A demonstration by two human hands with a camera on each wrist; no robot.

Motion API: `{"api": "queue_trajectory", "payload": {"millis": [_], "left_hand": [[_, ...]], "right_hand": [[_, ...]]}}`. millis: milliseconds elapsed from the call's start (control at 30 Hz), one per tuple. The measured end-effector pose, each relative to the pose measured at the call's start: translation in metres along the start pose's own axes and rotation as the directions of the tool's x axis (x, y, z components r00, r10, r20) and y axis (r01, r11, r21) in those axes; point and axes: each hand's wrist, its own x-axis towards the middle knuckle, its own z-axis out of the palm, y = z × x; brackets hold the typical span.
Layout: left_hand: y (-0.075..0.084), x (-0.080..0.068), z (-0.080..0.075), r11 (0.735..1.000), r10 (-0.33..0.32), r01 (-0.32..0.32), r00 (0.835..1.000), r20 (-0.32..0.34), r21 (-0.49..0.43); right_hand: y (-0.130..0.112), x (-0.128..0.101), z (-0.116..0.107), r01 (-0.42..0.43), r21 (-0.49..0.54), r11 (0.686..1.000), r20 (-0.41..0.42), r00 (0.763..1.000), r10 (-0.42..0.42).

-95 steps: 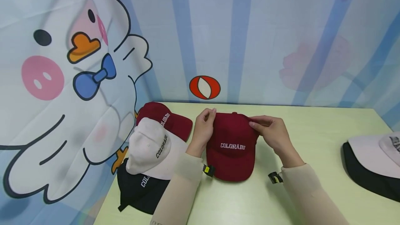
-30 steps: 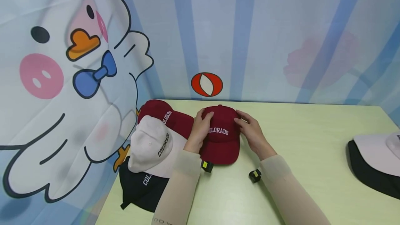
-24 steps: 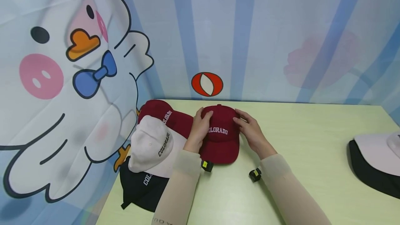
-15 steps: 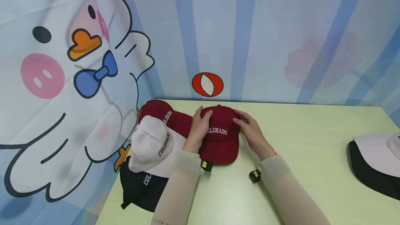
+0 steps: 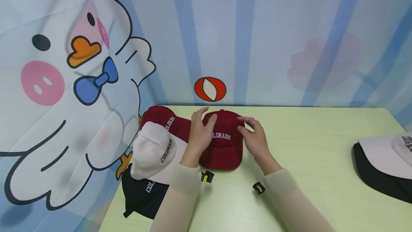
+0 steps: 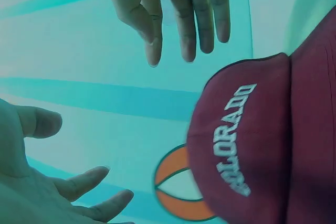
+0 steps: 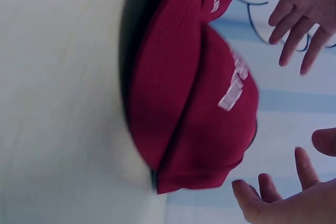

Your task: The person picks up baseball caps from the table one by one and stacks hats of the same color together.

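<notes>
Pale green bench (image 5: 309, 160) under a duck backdrop (image 5: 80, 81) carries the red cap (image 5: 222, 142), set beside a cap stack (image 5: 154, 160), seemingly to extend that row. Left hand (image 5: 199, 131) and right hand (image 5: 254, 139) flank it, fingers loose, gripping nothing. Wrist views confirm clear gaps the head view hides.

Centre of the counter (image 5: 309, 153): one cap (image 5: 222, 142), brim toward the near edge, flanked by the left hand (image 5: 199, 133) and right hand (image 5: 254, 139). Left of it: three overlapping caps (image 5: 154, 156), stacked from far to near. At the far right edge: two more caps (image 5: 384, 164), one atop the other. Behind everything: a backdrop (image 5: 257, 38).
</notes>
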Motion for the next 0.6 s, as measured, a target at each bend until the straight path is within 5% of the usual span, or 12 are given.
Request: {"api": "queue_trajectory", "payload": {"millis": [333,467,600], "left_hand": [[0.006,-0.039,-0.035,0.958,0.199,-0.17,0.974,-0.109,0.232],[0.01,-0.052,-0.051,0.924,0.274,-0.216,0.95,-0.151,0.317],[0.01,-0.061,-0.066,0.901,0.275,-0.193,0.947,-0.167,0.388]], "right_hand": [[-0.001,-0.031,0.033,0.008,-0.026,1.0,0.177,0.984,-0.004],[-0.001,-0.042,0.048,0.036,-0.038,0.999,0.278,0.96,-0.024],[-0.002,-0.05,0.061,0.041,-0.078,0.996,0.386,0.923,-0.007]]}}
